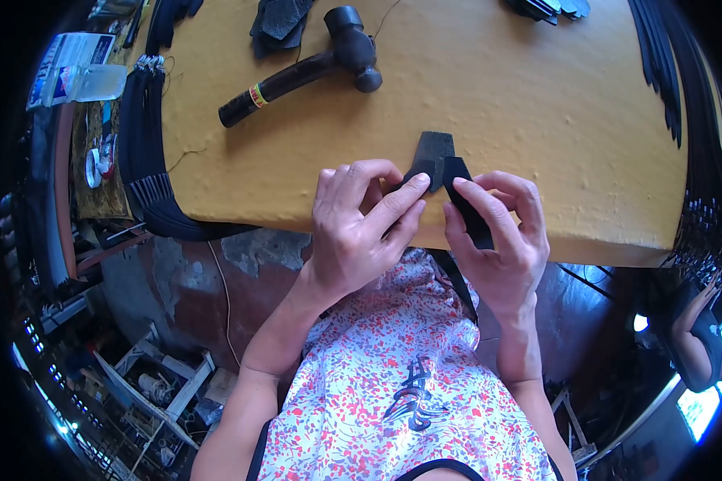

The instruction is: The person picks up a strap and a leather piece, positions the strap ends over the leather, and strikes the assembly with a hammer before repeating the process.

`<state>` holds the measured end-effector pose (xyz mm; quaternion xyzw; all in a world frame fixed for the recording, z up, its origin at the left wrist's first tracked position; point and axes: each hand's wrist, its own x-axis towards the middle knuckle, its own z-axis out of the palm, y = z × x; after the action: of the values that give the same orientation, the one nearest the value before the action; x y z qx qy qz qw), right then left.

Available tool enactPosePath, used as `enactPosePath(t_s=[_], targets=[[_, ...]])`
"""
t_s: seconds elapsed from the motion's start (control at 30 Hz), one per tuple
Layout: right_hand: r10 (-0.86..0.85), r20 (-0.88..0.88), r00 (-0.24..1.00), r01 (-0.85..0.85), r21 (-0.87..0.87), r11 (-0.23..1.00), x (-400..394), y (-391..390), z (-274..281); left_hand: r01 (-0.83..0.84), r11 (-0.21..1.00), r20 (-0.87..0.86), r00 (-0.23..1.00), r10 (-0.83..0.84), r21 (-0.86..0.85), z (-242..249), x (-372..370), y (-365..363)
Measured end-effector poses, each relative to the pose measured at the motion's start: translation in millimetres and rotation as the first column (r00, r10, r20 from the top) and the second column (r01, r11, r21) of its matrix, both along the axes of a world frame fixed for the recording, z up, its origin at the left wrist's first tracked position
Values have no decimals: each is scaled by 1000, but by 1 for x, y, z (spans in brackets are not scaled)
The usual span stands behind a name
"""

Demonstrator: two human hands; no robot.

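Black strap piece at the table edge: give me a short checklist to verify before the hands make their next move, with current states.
1. Left hand pinching the black strap piece: ok.
2. Right hand gripping the same piece lower down: ok.
3. Piece resting on the yellow table near its front edge: ok.
4. Hammer lying apart from both hands: ok.
5. Fold or joint in the piece lined up: cannot tell, fingers cover it.
6. Strap bundle at the table's left edge clear of the hands: ok.
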<state>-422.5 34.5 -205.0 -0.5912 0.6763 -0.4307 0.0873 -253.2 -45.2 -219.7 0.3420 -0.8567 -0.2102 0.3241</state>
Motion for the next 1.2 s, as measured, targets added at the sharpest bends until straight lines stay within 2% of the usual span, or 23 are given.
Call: enactPosePath(t_s=[0.33, 0.77, 1.2], targets=[[47, -128, 991, -50, -23, 998, 1, -2, -7, 9, 999, -11, 1000, -9, -32, -2, 0, -1], [9, -73, 997, -8, 15, 1000, 4, 0, -8, 5, 1000, 8, 1000, -5, -5, -1, 1, -1], [77, -64, 995, -75, 33, 997, -2, 1, -8, -3, 1000, 19, 1000, 2, 12, 0, 0, -1]])
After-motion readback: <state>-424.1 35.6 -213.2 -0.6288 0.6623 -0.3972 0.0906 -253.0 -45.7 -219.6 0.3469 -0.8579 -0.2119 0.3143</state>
